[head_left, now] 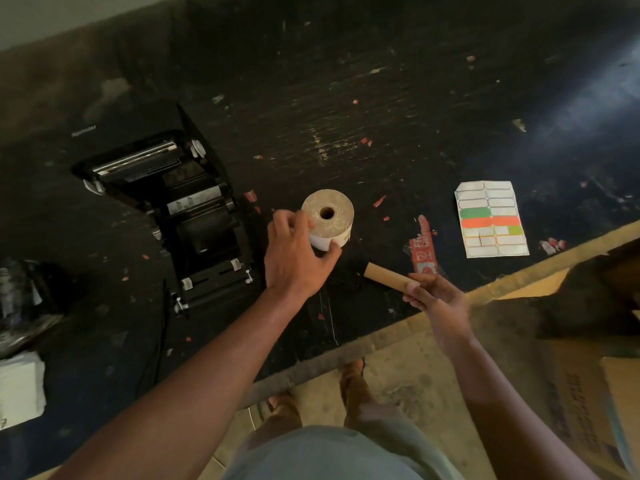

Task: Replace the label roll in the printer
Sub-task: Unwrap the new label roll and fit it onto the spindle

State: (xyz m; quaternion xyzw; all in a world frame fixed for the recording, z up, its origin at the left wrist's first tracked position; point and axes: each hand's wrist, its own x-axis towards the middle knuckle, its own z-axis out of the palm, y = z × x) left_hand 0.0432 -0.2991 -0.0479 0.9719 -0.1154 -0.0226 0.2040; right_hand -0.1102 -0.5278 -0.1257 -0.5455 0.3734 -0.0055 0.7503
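A full label roll [329, 213] stands on end on the dark table, its core hole facing up. My left hand [294, 258] wraps around its near side, fingers and thumb on the roll. My right hand [436, 299] holds one end of a bare brown cardboard core tube [386, 275] that points up-left just above the table. The black label printer [180, 209] sits to the left with its lid open and its roll bay showing no roll inside.
A sheet of coloured stickers [491, 218] lies at the right, with a red torn wrapper [422, 251] beside it. Paper scraps litter the table. A white box [19, 389] sits at the left edge. Cardboard boxes [588, 375] stand on the floor at the right.
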